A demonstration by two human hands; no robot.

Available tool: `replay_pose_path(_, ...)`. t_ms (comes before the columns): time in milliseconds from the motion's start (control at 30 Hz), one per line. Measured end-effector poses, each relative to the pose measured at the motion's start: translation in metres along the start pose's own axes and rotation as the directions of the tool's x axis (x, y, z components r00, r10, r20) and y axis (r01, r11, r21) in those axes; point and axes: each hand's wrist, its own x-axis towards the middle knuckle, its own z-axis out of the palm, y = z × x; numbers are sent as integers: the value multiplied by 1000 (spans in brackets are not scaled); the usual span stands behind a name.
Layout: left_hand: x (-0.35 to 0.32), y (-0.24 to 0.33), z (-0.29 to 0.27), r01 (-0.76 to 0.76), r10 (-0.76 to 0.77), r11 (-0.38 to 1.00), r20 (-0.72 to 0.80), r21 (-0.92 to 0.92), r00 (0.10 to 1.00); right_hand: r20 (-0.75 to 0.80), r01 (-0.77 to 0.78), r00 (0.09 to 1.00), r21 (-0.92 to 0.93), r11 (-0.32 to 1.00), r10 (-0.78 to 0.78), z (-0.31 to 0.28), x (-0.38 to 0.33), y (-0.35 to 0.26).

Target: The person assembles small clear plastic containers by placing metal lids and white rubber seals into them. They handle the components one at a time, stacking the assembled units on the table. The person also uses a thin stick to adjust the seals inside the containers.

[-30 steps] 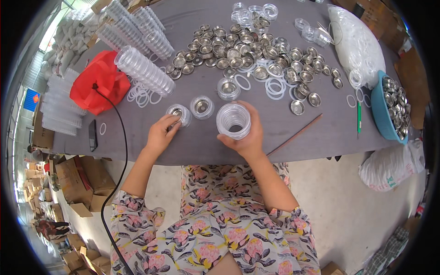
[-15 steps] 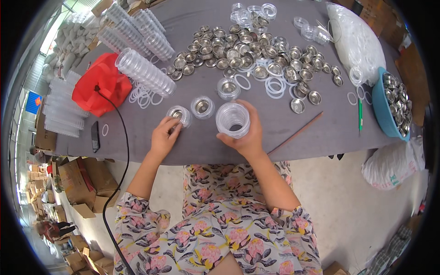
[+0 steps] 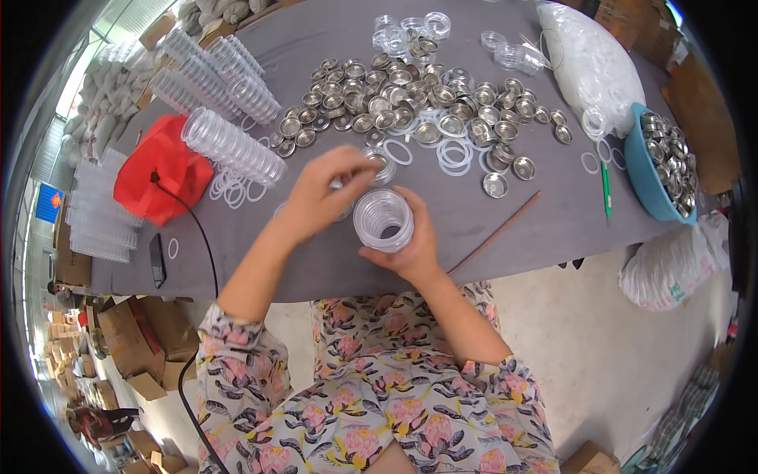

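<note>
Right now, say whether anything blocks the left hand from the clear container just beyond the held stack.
Nothing visible; the left hand overlaps the clear container in view. The stack in the right hand is nearer the body.

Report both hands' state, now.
Left hand: half-curled, blurred; cannot tell whether it holds anything.
Right hand: holding a stack of clear round plastic parts.

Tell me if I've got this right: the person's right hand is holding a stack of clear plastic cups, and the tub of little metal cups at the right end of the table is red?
Not quite: the tub is blue, as the head view shows. It does hold little metal cups, and the right hand does hold clear plastic cups.
</note>
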Motion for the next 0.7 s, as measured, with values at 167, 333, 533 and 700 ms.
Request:
replay_pose_path(167,40,-47,15,95,-137,945,117,312,984,34,-52,998,-37,998,54,-2,1,-3)
replay_pose_path(333,52,-89,27,209,-207,888,-50,410,977,29,4,1000,-55,998,-3,-1,2,-4)
replay_pose_path(533,83,-121,44,185,-176,892,-59,412,983,34,38,999,-34,999,-37,-2,3,-5)
replay_pose_path(700,86,-94,42,348,-321,924,-171,158,932,23,51,998,-48,998,-50,-2,3,-1)
